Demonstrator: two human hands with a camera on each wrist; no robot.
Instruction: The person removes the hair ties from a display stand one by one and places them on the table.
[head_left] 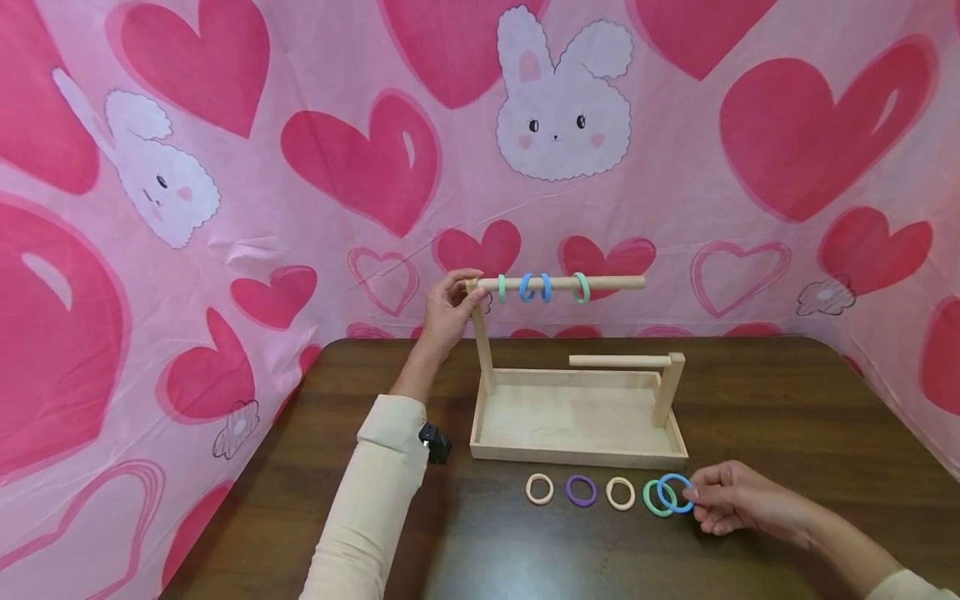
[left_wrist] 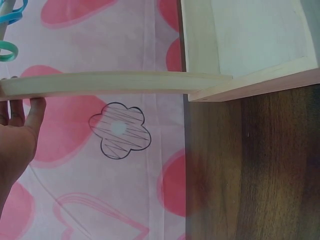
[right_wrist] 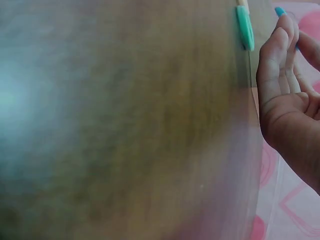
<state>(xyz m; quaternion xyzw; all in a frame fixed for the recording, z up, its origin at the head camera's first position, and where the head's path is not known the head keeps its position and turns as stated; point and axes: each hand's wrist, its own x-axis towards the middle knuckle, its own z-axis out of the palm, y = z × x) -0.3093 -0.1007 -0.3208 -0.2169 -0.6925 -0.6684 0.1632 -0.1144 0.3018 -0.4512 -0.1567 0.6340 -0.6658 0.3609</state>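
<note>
Rings, roughly midway by my read: 4 of 9 hung, 5 off. On the upper bar (head_left: 618, 283), going out from the post (head_left: 482, 346): inner green ring (head_left: 502, 293), inner blue ring (head_left: 524, 292), outer blue ring (head_left: 547, 287), outer green ring (head_left: 586, 286). Lower bar (head_left: 618, 361) has 0. Both bars belong to a wooden tray (head_left: 577, 457) set toward the bench (head_left: 525, 558)'s far edge, well in from its far corners. Right hand (head_left: 738, 500) pinches the held blue ring (head_left: 675, 477) between thumb and fingers, on the bench's right-edge side of the row; it overlaps the bench green ring (head_left: 648, 497) in the head view, contact can't tell. Other loose ones lie flat on the bench along the tray's near side, running toward the left edge: right cream ring (head_left: 621, 508), purple ring (head_left: 581, 504), left cream ring (head_left: 528, 489). So left over: 4 on the bench plus 1 in hand. Left hand (head_left: 447, 308) pinches the post top, thumb on the near side, just beside the inner green ring; holds 0 rings, probably steadying the frame.
</note>
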